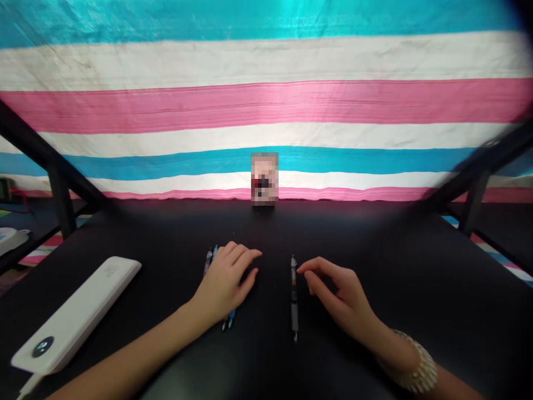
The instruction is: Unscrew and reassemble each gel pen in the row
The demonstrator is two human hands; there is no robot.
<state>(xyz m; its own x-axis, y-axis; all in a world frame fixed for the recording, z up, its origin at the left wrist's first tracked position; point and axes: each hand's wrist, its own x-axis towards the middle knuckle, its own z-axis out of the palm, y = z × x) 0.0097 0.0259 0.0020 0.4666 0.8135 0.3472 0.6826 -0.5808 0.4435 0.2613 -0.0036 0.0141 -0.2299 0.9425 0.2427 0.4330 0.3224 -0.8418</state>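
Observation:
My left hand (pixel 227 278) lies palm down with its fingers stretched out, over a blue pen (pixel 232 318) and a dark clear-barrelled pen (pixel 207 260). The middles of both pens are hidden under it; only their ends show. A black-and-grey click pen (pixel 294 305) lies on the table between my hands, pointing away from me. Just to its right is my right hand (pixel 343 291), fingers bent and slightly apart, holding nothing. The index fingertip is close beside the pen's upper part; whether it touches, I cannot tell. A pale beaded bracelet (pixel 418 366) circles my right wrist.
A white power bank (pixel 79 314) with a lit display and a cable lies at the left on the black table (pixel 175 228). A small blurred picture (pixel 264 178) stands at the back edge. Black frame bars rise on both sides before a striped sheet (pixel 266 103).

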